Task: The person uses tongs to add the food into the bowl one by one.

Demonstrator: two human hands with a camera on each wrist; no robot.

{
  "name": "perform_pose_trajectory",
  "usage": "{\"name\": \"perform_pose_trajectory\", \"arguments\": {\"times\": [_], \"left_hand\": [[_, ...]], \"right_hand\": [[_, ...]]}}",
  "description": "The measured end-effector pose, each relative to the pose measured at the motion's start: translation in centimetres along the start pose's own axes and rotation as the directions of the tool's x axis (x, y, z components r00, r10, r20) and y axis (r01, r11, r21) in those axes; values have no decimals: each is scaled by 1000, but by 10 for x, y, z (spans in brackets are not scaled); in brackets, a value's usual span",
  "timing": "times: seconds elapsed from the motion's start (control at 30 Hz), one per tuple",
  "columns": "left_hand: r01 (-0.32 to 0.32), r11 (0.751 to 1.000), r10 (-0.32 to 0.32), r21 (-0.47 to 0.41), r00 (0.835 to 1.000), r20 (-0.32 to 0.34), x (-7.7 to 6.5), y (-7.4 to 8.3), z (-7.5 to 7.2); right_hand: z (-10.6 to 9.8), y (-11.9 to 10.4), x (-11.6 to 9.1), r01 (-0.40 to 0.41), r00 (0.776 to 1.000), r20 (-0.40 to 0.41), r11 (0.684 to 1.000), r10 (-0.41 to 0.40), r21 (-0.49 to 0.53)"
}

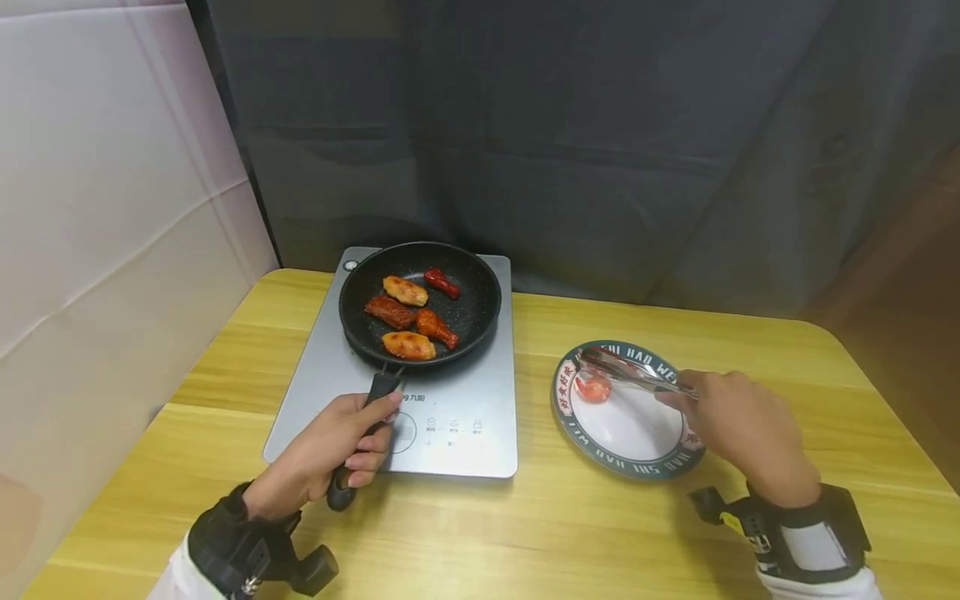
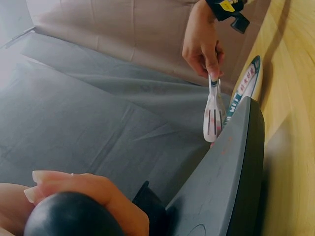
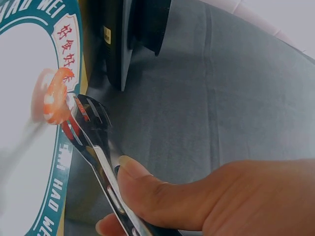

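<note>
My left hand (image 1: 330, 450) grips the black handle (image 1: 381, 387) of a frying pan (image 1: 476, 321). Inside the pan lie two chicken wings (image 1: 405, 291), two small drumsticks (image 1: 437, 327) and a dark red-brown piece of meat (image 1: 390, 312). With my right hand (image 1: 742, 425) I hold metal tongs (image 1: 637, 371) over a round plate (image 1: 637, 468). Their slotted ends are right by an orange-and-white shrimp (image 3: 56, 98) at the plate's left side. Red shows through the slots; whether the tongs touch the shrimp I cannot tell.
Under the pan is a flat silver induction cooker (image 1: 465, 433) on a wooden table (image 1: 465, 533). The plate stands to its right. A dark cloth (image 1: 562, 150) hangs behind the table, and a pale cloth wall (image 1: 112, 167) runs along the left.
</note>
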State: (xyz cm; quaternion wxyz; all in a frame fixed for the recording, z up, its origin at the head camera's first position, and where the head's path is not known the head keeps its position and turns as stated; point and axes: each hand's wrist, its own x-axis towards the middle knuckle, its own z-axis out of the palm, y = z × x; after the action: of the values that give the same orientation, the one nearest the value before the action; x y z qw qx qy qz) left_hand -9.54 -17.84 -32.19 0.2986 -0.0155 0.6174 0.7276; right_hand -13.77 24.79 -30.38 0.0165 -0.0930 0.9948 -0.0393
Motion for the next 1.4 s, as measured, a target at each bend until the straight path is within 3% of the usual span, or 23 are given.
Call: {"name": "perform_pose_trajectory", "arguments": {"times": [0.23,0.43,1.03,1.4], "left_hand": [[2,1000,-2,6,1000,-8,-1,1,0],[4,1000,-4,7,1000,-2,0,1,0],[7,1000,-7,1,1000,-11,1,0,1],[10,1000,-10,-3,1000,-7,1,0,0]], "right_hand": [[-5,-4,-1,-26,999,35,1000,26,-2],[-8,-7,-2,-22,1000,19,1000,22,2],[-22,-25,-4,69,995,-71,998,-69,-3],[-36,-43,6,133,985,-116,991,-130,12]]}}
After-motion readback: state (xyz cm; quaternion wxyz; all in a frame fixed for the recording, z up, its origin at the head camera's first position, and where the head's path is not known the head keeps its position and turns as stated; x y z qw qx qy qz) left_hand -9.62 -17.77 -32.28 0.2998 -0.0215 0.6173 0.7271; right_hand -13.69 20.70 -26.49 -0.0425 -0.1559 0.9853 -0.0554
